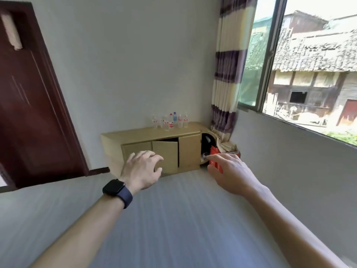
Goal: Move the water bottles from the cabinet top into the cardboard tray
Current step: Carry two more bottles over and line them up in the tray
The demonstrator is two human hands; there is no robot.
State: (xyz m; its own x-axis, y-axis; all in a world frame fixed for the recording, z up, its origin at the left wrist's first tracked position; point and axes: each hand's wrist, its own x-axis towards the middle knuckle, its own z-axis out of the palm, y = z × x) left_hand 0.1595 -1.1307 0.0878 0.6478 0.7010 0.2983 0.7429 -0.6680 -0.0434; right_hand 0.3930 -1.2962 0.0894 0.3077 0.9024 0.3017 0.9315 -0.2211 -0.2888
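Seemingly the approach step: the left hand [143, 167] and right hand [228, 173] reach out empty, fingers loosely spread, well apart from the clear plastic water bottles [170, 122] clustered atop the low pale-wood cabinet [135, 135], so next comes closing in to grasp one.

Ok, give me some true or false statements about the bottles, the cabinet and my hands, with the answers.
1. The bottles stand on the cabinet. True.
2. The left hand holds a bottle. False: it holds nothing, and its fingers are spread.
3. One cabinet door is ajar. True.
4. The watch is on the right wrist. False: it is on the left wrist.
5. The right hand holds nothing. True.
6. The curtain hangs left of the cabinet. False: it hangs at its right end, by the window.
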